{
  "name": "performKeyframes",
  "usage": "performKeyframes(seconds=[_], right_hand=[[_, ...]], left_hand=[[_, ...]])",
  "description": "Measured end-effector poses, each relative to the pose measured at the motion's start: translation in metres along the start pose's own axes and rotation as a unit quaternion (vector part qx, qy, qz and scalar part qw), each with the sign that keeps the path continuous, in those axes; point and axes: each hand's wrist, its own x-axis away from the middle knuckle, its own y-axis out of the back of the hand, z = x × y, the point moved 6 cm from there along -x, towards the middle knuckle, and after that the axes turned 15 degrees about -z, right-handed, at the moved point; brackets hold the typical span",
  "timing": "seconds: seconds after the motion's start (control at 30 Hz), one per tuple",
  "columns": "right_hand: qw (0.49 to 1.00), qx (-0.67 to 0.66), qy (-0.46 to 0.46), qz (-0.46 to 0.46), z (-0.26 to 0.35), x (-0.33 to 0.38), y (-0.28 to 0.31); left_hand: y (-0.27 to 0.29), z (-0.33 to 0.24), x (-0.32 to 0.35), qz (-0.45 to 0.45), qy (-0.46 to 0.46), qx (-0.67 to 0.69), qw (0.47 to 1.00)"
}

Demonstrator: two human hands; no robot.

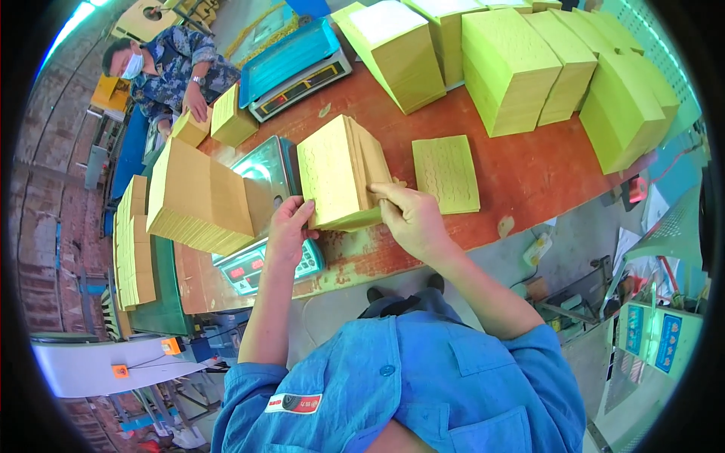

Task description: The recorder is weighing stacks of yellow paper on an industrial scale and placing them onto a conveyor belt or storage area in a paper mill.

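Observation:
A thick stack of yellow-brown paper [326, 172] stands upright between my hands, above the front part of the red-brown table. My left hand [288, 226] grips its lower left corner, thumb on the front face. My right hand [411, 219] is closed on the right side, fingers pinching at the edge where some sheets stand apart. Wavy lines mark the front sheet. Right of it a thinner stack [447, 175] lies flat on the table. Just left of my left hand is a digital scale [308, 260], with a large paper stack [200, 192] beside it, partly covering it.
Tall paper stacks [510, 72] line the table's far right side. A second scale with a blue tray [291, 60] stands at the back. At far left, a person in camouflage clothing [177, 64] touches a smaller stack [190, 128]. The table's front edge [362, 273] runs before me.

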Motion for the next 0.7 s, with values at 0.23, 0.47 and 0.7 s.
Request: performKeyframes(seconds=[0.23,0.47,0.7], right_hand=[[0.999,-0.007,0.032,0.008,0.024,-0.015,-0.005],[0.929,-0.279,-0.209,0.123,0.013,-0.007,-0.022],[0.897,-0.382,-0.207,0.075,0.028,0.006,-0.033]], left_hand=[[0.013,-0.017,0.011,-0.053,-0.008,0.001,0.999],[0.01,-0.038,0.045,-0.073,-0.033,0.228,0.97],[0.036,-0.093,0.109,-0.094,-0.326,0.063,0.939]])
